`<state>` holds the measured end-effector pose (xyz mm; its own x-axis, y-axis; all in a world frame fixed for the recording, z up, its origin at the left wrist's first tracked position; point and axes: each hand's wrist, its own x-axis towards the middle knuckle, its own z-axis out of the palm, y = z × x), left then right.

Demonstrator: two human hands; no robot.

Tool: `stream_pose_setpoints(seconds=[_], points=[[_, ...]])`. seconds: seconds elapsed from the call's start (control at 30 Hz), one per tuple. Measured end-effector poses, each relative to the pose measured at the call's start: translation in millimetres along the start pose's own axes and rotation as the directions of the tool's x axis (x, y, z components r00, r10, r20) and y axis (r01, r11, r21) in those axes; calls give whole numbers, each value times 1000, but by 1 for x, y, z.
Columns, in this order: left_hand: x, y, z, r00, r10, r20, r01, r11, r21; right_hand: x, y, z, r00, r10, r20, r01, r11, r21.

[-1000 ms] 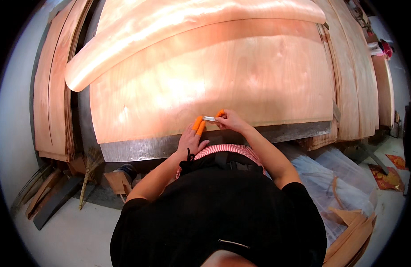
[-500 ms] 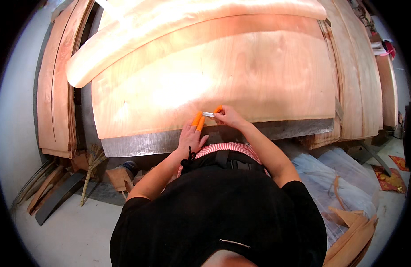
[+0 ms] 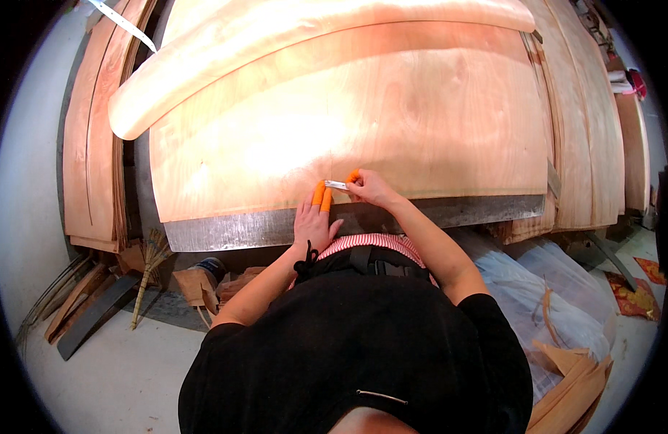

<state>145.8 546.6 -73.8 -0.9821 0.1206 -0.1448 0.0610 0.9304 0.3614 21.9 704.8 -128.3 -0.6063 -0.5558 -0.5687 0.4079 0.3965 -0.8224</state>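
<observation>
A pale wood veneer sheet [image 3: 435, 116] lies flat in front of me on a table with a grey metal edge strip [image 3: 233, 233]. My left hand [image 3: 316, 224] rests near the sheet's front edge, fingers stretched out, with orange sleeves on two of them. Close beside those fingertips, my right hand [image 3: 371, 189] pinches a slim, pale flat tool [image 3: 336, 185] that looks like a small utility knife. It lies low over the veneer, its tip by the left fingers. An orange sleeve also covers a fingertip of the right hand.
Across the far side, the veneer is curled into a long roll [image 3: 290, 43]. Stacked veneer stands at the left [image 3: 95, 159] and right [image 3: 587, 145]. A straw broom [image 3: 147, 271] leans at lower left. Clear plastic sheeting [image 3: 537, 289] and veneer scraps [image 3: 573, 390] lie at lower right.
Both hands keep nearly the same place, with the tool still in the right one. The view has shifted slightly, and a white strip at the upper left shows more clearly.
</observation>
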Motion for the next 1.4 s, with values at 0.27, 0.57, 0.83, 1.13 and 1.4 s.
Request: stream_pose_setpoints(seconds=[0.27,0.57,0.83,1.13,1.4], points=[[8,7,3,997,53,-53,-54,998,-29,1,-7,-1,1000,20,25,-18,998,-68],[21,16,7,994,-50,100,36,990,139,-22,-25,-21,998,50,40,-33,937,-348],[24,11,6,992,-5,126,-9,994,111,7,-58,-72,981,-176,77,95,99,-991],[60,-39,-25,926,-144,-349,90,982,-166,24,-45,-127,996,-83,-24,85,989,118],[114,-44,-11,963,25,-268,-64,989,-136,64,-62,-65,988,-101,120,95,994,57]])
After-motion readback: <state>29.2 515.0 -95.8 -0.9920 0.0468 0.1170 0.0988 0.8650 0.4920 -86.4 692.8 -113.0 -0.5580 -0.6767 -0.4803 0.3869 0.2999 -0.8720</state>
